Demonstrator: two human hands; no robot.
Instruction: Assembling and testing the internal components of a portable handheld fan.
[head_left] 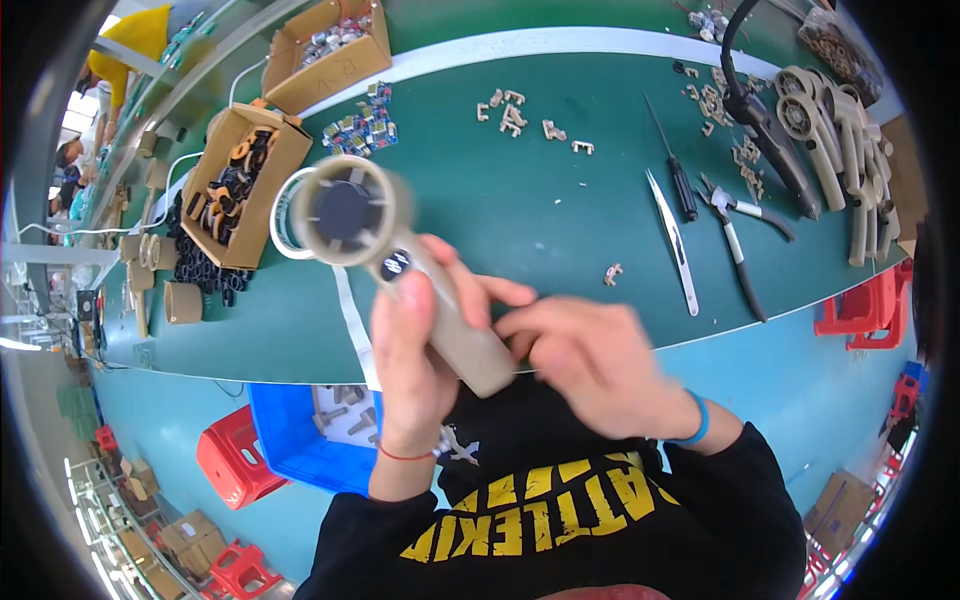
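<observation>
In my left hand [412, 335] is a beige handheld fan [462, 325], with my fingers wrapped round its handle and the thumb near a dark oval panel. Its round head, with a dark hub, points up and away from me and is slightly blurred. My right hand [595, 365] is closed beside the handle's lower end, fingers curled and blurred. What its fingertips hold, if anything, is hidden. Behind the fan's head a pale ring [284, 222] shows partly. A small beige clip-like part [613, 274] lies on the green table [480, 215] beyond my right hand.
Tweezers [672, 240], a screwdriver [682, 185] and pliers [735, 235] lie right, near a dark corded tool [775, 150] and several beige fan bodies [830, 140]. Left stand a cardboard box [232, 185] of black and orange parts and small circuit boards [365, 125]. Below is a blue bin [300, 440].
</observation>
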